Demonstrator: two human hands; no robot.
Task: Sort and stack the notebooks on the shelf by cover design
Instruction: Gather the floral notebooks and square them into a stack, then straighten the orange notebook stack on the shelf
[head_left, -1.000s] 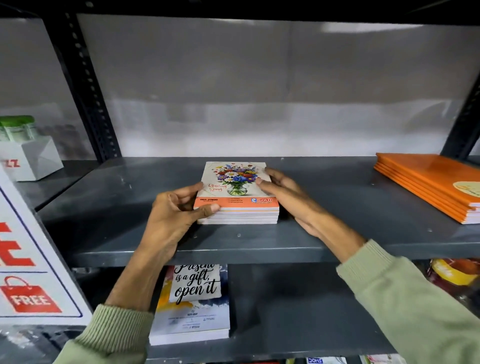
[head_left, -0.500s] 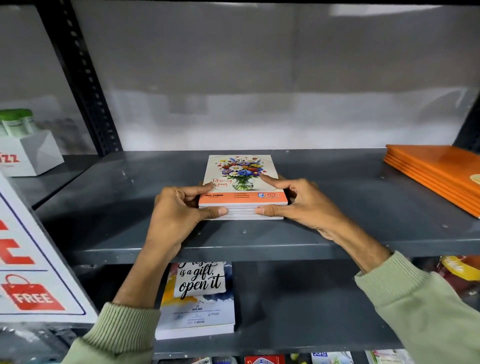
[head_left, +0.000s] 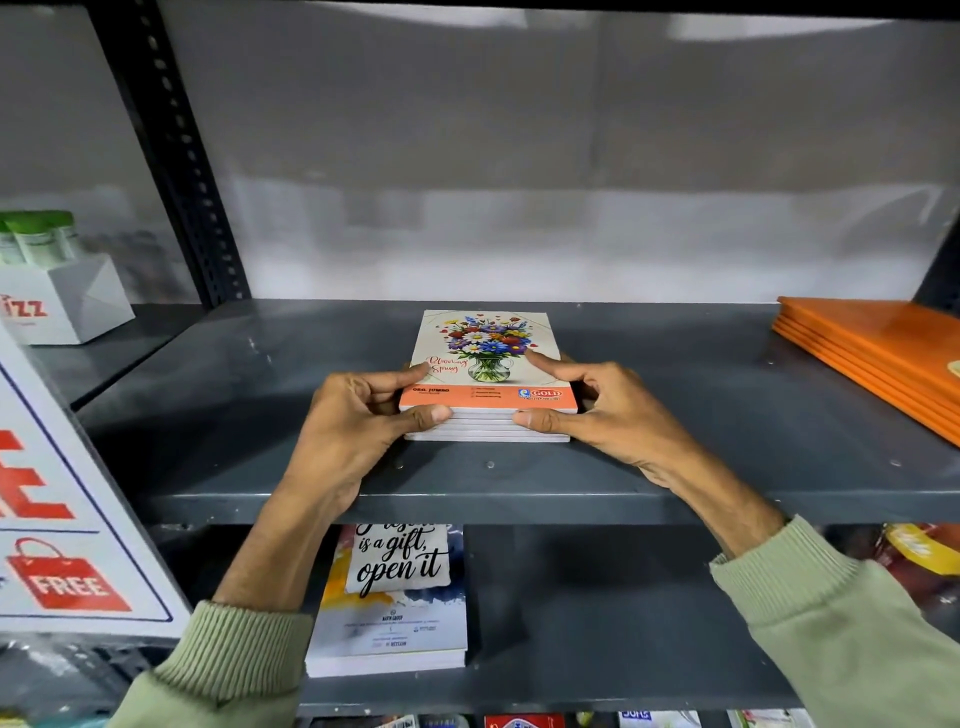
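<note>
A stack of flower-cover notebooks (head_left: 488, 379) lies flat near the front middle of the grey shelf (head_left: 675, 415). The left hand (head_left: 353, 415) and right hand (head_left: 608, 410) clasp its near corners, each with a thumb on the front edge and a forefinger on the top cover. A stack of orange notebooks (head_left: 878, 348) lies well apart at the right end, and a quote-cover notebook stack (head_left: 389, 613) sits on the shelf below.

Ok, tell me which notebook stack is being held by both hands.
The flower-cover notebook stack at mid-shelf, between the left hand and right hand. The orange stack sits untouched at right.
</note>
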